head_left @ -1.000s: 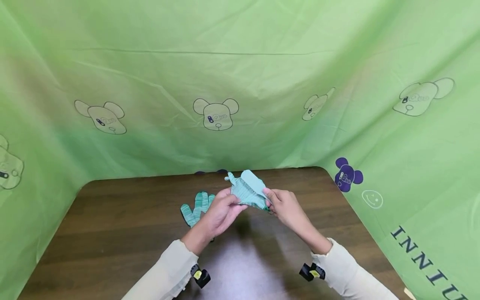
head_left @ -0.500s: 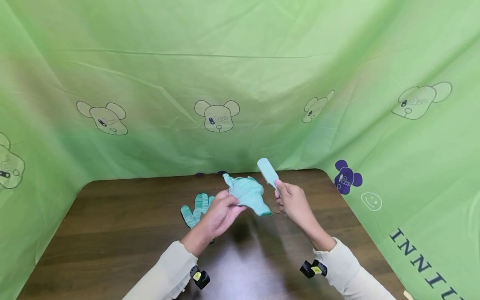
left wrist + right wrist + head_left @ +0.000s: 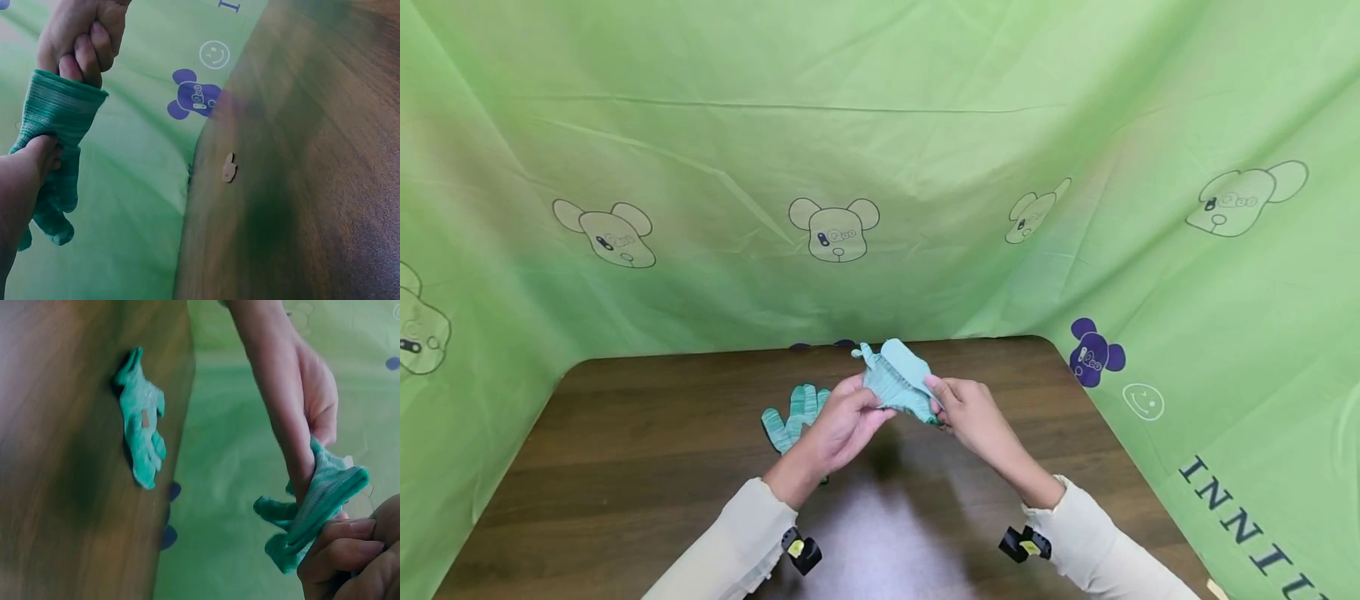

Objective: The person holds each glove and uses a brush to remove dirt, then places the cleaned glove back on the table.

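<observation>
My left hand (image 3: 846, 427) grips a green knitted glove (image 3: 883, 387) over the table, thumb on top, in the head view. The right hand (image 3: 976, 415) holds a light blue brush (image 3: 906, 363) by its handle, with the brush head lying over the glove, bristle side toward the knit. In the left wrist view the glove's darker cuff (image 3: 65, 100) sits right at the curled right fingers, and its glove fingers hang down. A second green glove (image 3: 793, 419) rests on the table, partly covered by my left forearm in the head view.
The brown wooden table (image 3: 647, 467) has green printed cloth (image 3: 715, 167) hanging round its back and sides. A small brown flat piece (image 3: 230, 169) lies on the wood near the table's edge. The second glove bears a small brown patch (image 3: 145, 419).
Half a second ago the brush was lifted off to the right of the glove; now it lies over the glove again, as one second ago. The left hand has stayed about in place.
</observation>
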Tool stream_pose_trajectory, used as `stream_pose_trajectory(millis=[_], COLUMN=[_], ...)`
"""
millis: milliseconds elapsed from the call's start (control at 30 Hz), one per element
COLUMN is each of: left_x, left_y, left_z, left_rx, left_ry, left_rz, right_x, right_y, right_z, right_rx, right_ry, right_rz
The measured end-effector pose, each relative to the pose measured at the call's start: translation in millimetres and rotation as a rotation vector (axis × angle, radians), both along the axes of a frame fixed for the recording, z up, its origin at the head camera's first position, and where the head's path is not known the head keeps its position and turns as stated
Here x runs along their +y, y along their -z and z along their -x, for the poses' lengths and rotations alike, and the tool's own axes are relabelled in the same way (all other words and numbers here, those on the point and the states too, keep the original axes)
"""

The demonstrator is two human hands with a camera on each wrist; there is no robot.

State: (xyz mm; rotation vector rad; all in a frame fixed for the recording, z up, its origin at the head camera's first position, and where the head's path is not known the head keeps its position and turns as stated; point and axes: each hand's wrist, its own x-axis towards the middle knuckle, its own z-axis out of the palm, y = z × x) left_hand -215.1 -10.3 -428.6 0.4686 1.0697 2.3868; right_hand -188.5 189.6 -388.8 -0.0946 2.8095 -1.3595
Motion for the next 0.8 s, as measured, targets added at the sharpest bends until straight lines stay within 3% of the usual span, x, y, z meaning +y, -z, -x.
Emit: stream_pose_trajectory(millis=[267, 500, 600, 700, 800], left_x=[3.7, -0.2, -2.1, -1.9, -0.2], left_y=[0.9, 5.6, 6.3, 4.1, 1.0], left_z=[-0.3, -2.5, -2.1, -0.2, 1.6], left_rx=[-0.026, -0.041, -0.038, -0.014, 0.006], left_ry=[0.0, -0.02, -0.026, -0.015, -0.002], left_rz=[-0.009, -0.037, -0.029, -0.022, -0.023], right_x=[8.9, 12.7, 9.6, 1.8, -4.5], right_y=[1.8, -3.1, -6.4, -7.6, -7.2], right_z=[5.0, 6.7, 0.8, -6.0, -8.8], right_rx=[0.011, -0.072, -0.15, -0.227, -0.228], right_ry=[0.06, 0.14, 0.086, -0.039, -0.092], right_rz=[-0.006, 0.179, 0.227, 0.211, 0.171])
